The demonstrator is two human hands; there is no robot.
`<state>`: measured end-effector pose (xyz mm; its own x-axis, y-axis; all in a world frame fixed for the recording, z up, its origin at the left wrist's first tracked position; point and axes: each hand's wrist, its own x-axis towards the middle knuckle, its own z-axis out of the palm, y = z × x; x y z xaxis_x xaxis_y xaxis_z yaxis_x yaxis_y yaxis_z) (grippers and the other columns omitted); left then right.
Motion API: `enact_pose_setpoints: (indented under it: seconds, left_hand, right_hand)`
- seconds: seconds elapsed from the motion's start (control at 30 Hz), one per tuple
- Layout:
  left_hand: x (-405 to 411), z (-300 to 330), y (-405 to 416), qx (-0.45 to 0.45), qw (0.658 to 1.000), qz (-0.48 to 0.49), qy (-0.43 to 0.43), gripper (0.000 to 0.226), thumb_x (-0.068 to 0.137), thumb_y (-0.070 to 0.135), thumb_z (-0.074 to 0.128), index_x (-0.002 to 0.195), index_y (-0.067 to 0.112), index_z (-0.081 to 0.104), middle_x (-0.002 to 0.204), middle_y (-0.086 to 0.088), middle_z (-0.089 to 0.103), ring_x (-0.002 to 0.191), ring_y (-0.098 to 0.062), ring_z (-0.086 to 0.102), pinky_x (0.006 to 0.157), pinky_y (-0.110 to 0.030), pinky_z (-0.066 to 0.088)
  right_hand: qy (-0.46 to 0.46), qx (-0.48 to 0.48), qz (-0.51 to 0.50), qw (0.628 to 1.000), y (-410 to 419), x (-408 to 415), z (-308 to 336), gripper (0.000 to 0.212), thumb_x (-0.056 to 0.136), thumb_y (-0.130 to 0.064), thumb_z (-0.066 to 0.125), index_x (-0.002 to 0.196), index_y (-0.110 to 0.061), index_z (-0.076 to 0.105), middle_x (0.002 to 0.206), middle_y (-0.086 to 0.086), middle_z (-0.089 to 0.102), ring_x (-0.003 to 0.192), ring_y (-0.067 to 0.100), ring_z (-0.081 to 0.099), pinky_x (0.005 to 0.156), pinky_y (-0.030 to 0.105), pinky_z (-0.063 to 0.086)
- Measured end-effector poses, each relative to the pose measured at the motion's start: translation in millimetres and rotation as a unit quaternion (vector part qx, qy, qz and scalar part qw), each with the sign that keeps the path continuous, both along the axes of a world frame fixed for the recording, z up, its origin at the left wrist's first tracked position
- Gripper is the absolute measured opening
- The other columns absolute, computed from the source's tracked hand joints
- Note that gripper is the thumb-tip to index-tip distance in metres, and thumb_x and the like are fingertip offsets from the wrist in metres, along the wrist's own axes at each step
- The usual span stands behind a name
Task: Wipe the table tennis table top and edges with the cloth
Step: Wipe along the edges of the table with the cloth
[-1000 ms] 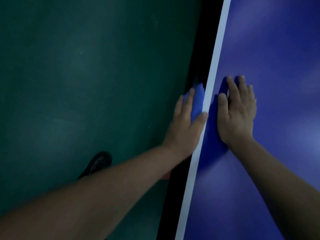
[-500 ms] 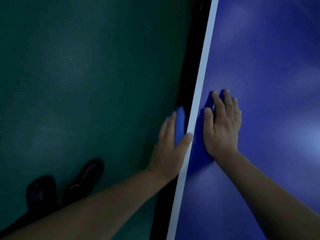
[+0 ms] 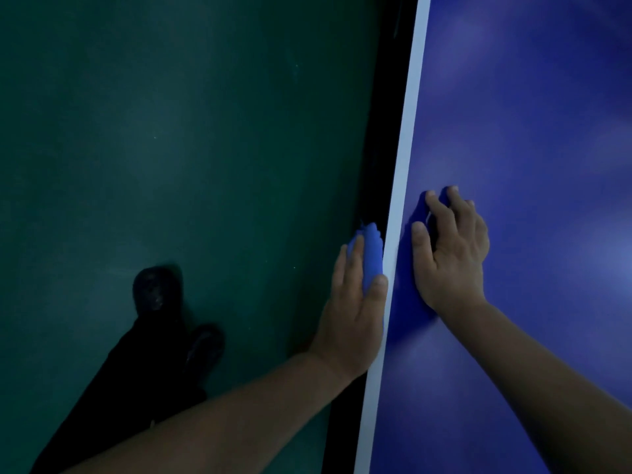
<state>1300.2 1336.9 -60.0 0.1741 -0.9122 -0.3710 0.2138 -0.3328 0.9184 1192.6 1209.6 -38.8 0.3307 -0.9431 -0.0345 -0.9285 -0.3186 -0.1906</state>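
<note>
Fingers of the left hand (image 3: 355,309) are being held fairly straight along the side of the table, with the blue cloth (image 3: 371,258) being pressed between them and the table's dark side edge (image 3: 374,186), the thumb lying on the white line (image 3: 408,138) at the rim. Going from left to right, the green floor (image 3: 171,148) and a pair of dark shoes (image 3: 157,292) are being seen first, then the left forearm and hand with the cloth, then the white line, and last the blue table top (image 3: 530,114). On that top the right hand (image 3: 451,254) is being rested just beside the line, its fingers slightly bent and spread, nothing being grasped by them; it is judged to be serving as a brace. The cloth is being kept off the top surface and against the vertical edge only, so the step in hand is judged to be the wiping of the long side edge. How much of the edge is already wiped cannot be told, since no dust or damp trace is being shown in this dim light; the stretch of edge running away toward the top of the view is judged to be left, and whether the top surface is finished cannot be told either.
</note>
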Motion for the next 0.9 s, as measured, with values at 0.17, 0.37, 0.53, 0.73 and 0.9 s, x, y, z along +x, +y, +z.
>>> enact_pose_setpoints:
  seconds: [0.17,0.37,0.53,0.73,0.9]
  left_hand:
    - [34.4,-10.1,-84.5,0.029,0.999,-0.023,-0.013,0.061,0.108,0.043,0.030,0.162,0.032,0.004,0.169,0.009,0.001,0.152,-0.002,0.002,0.109,-0.011,0.001]
    - [39.8,-5.6,-85.4,0.004,1.000,-0.017,-0.009,0.062,0.109,0.040,0.034,0.160,0.033,0.000,0.168,0.016,-0.001,0.152,0.001,-0.001,0.114,-0.015,0.002]
    - [20.5,3.7,-16.6,0.025,0.998,-0.055,0.010,0.064,0.104,0.056,0.025,0.158,0.043,-0.007,0.164,0.028,-0.013,0.148,0.012,-0.011,0.122,-0.019,0.001]
    - [57.4,-5.5,-151.9,0.034,0.999,-0.007,-0.013,0.062,0.108,0.039,0.035,0.161,0.031,0.004,0.169,0.009,0.000,0.150,0.001,0.005,0.103,0.002,0.000]
    - [78.3,-9.7,-214.1,0.021,0.999,0.029,-0.013,0.062,0.107,0.041,0.036,0.161,0.029,0.008,0.169,0.009,0.007,0.153,-0.007,0.010,0.112,-0.019,0.009]
  right_hand:
    - [-0.051,-0.027,-0.014,0.998,-29.9,27.7,1.5,0.048,0.097,-0.049,0.048,0.136,-0.023,0.057,0.138,0.007,0.044,0.129,0.024,0.037,0.111,0.049,0.035]
    - [0.019,-0.007,0.026,0.999,-126.2,57.6,10.2,0.052,0.102,-0.046,0.038,0.147,-0.023,0.049,0.156,0.009,0.036,0.143,0.029,0.031,0.117,0.037,0.020]
    - [0.038,-0.013,-0.017,0.999,-147.6,66.6,-1.0,0.055,0.105,-0.047,0.027,0.156,-0.027,0.034,0.165,0.007,0.023,0.151,0.028,0.020,0.123,0.045,0.014]
    - [0.020,-0.027,-0.022,0.999,-148.2,61.5,-4.3,0.057,0.104,-0.050,0.028,0.155,-0.026,0.035,0.164,0.005,0.025,0.151,0.028,0.020,0.123,0.050,0.015]
    - [0.019,-0.034,-0.006,0.999,-149.8,58.4,-7.4,0.056,0.105,-0.047,0.030,0.154,-0.022,0.037,0.163,0.010,0.027,0.150,0.031,0.023,0.121,0.054,0.018]
